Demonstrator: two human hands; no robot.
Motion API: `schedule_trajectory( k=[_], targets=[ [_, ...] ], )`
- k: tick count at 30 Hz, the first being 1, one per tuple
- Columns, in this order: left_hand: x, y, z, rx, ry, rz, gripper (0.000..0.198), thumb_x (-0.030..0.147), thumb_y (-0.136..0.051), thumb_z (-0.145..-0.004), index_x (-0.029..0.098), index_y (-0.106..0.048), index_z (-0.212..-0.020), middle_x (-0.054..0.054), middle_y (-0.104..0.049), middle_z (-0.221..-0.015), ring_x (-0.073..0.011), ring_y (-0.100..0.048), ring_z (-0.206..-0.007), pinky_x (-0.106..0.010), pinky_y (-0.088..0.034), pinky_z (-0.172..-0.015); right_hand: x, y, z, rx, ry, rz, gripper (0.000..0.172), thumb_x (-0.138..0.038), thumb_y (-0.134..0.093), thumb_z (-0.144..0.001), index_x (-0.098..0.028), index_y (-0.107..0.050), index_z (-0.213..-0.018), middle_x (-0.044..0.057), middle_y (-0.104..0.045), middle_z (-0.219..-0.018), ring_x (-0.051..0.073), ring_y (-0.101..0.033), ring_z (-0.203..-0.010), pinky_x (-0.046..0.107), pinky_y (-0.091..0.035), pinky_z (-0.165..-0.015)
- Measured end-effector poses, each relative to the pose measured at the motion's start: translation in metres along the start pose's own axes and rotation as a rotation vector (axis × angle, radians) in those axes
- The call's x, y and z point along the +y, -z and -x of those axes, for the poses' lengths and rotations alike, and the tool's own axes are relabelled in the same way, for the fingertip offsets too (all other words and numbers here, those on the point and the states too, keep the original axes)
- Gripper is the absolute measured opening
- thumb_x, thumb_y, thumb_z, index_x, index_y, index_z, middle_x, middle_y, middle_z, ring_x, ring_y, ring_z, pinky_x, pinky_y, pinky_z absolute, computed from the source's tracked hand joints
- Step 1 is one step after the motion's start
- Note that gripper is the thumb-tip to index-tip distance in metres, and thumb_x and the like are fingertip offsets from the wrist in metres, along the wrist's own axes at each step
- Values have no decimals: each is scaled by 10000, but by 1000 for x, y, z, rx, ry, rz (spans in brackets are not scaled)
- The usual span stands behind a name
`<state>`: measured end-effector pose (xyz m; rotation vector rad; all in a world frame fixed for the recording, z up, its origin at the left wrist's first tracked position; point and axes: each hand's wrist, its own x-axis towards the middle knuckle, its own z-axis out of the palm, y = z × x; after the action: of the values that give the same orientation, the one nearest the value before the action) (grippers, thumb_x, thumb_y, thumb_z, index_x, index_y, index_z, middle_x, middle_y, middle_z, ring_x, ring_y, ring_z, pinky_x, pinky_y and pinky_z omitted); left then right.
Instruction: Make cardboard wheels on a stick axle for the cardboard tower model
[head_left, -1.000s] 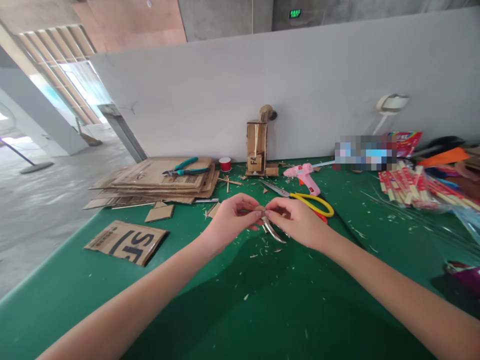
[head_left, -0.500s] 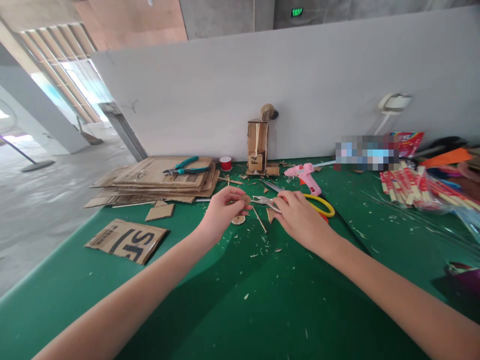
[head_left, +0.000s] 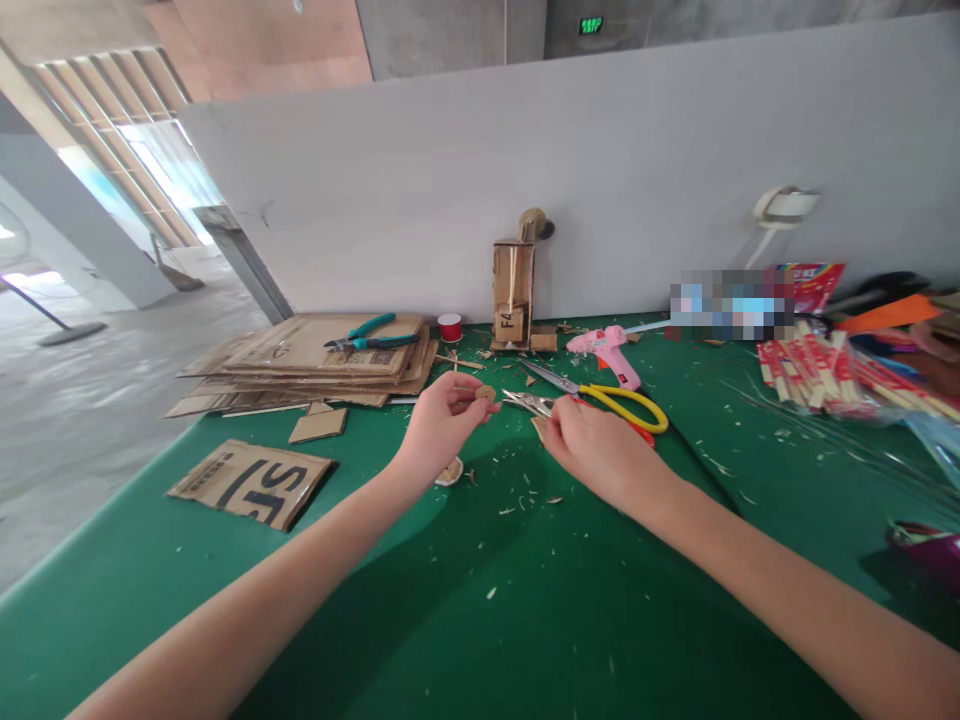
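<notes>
A small round cardboard disc point(head_left: 486, 393) is pinched between the thumb and fingers of my left hand point(head_left: 446, 415). My right hand point(head_left: 592, 435) is closed around a pair of metal-jawed pliers point(head_left: 531, 402), whose jaws point left toward the disc without touching it. Behind the right hand lie yellow-handled scissors point(head_left: 630, 405) with their blades toward the back left. Below my left wrist a round pale-rimmed piece point(head_left: 450, 472) rests on the green table. A cardboard scrap point(head_left: 539, 429) sits beside my right fingers.
Stacked cardboard point(head_left: 262, 350) bears teal pliers point(head_left: 367, 335). A cardboard sheet point(head_left: 251, 483) lies at left. Farther back stand a red spool point(head_left: 450, 327) and a cardboard figure point(head_left: 514, 295). To the right are a pink glue gun point(head_left: 609, 350) and bagged sticks point(head_left: 814, 370).
The thin rod that lay between my hands is gone from there. The round piece has shifted toward the front left. My right hand has closed more tightly, and the scissors show more.
</notes>
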<state>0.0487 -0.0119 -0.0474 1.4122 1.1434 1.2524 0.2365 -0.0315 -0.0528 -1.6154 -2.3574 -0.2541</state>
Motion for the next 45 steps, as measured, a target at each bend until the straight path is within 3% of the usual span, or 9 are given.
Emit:
schedule_trajectory(
  k=[7, 12, 17, 22, 25, 29, 33, 38, 45],
  targets=[
    [-11, 9, -10, 54, 46, -22, 256, 189, -628, -764, 138, -550, -1002, -60, -711, -810, -196, -697, -852, -339, -546, -788, 1, 7, 2, 229, 213, -159, 258, -199, -320, -916, -152, -542, -795, 54, -585, -648, 151, -532, -551, 292, -326, -494],
    [-12, 9, -10, 11, 27, -35, 222, 165, -614, -747, 142, -611, -968, -65, -715, -885, -175, -693, -853, -333, -541, -817, -3, 4, 5, 215, 282, -75, 271, -151, -310, -911, -141, -554, -794, 63, -593, -678, 158, -549, -572, 294, -319, -481],
    [-12, 9, -8, -31, 10, -60, 144, 152, -603, -747, 158, -588, -889, -50, -715, -812, -193, -696, -861, -345, -541, -806, -3, 2, 5, 232, 290, 2, 278, -136, -309, -919, -140, -558, -796, 60, -583, -687, 150, -540, -572, 287, -312, -471],
    [-18, 6, -5, -18, -35, -229, 120, 125, -548, -776, 176, -556, -884, -49, -713, -798, -208, -703, -832, -345, -555, -761, -11, 1, 9, 149, 322, 85, 241, -75, -353, -882, -140, -557, -772, 47, -545, -656, 147, -512, -542, 284, -274, -448],
    [-20, 3, -4, 19, -89, -327, 137, 118, -518, -794, 184, -566, -904, -39, -707, -789, -206, -703, -826, -336, -562, -742, -18, 0, 12, 97, 316, 122, 210, -19, -391, -837, -130, -557, -773, 55, -548, -671, 163, -529, -575, 277, -261, -446],
    [-19, 0, -3, 41, -21, -246, 163, 98, -475, -815, 175, -564, -928, -49, -699, -806, -192, -706, -795, -318, -572, -714, -23, -2, 14, 80, 310, 133, 207, 2, -395, -825, -116, -563, -797, 75, -560, -689, 177, -537, -588, 277, -233, -439],
    [-19, -8, 4, 77, -89, -240, 166, 107, -468, -834, 169, -569, -951, -54, -698, -839, -178, -702, -799, -304, -566, -729, -28, -3, 12, 33, 188, -6, 191, -59, -386, -877, -120, -561, -831, 67, -584, -691, 160, -530, -533, 284, -240, -447],
    [-21, -23, 21, -9, -242, -442, 189, 137, -488, -842, 199, -598, -983, -20, -712, -839, -163, -679, -777, -292, -534, -713, -31, -1, 6, -3, -14, -303, 196, -135, -379, -920, -126, -561, -846, 80, -624, -727, 176, -593, -653, 274, -343, -538],
    [-17, -18, 18, -79, -343, -624, 322, 137, -463, -857, 230, -588, -1139, 2, -726, -825, -124, -642, -646, -245, -495, -615, -28, 1, 4, 27, -21, -472, 195, -135, -398, -889, -132, -589, -849, 87, -647, -761, 180, -598, -674, 286, -386, -590]
  ],
)
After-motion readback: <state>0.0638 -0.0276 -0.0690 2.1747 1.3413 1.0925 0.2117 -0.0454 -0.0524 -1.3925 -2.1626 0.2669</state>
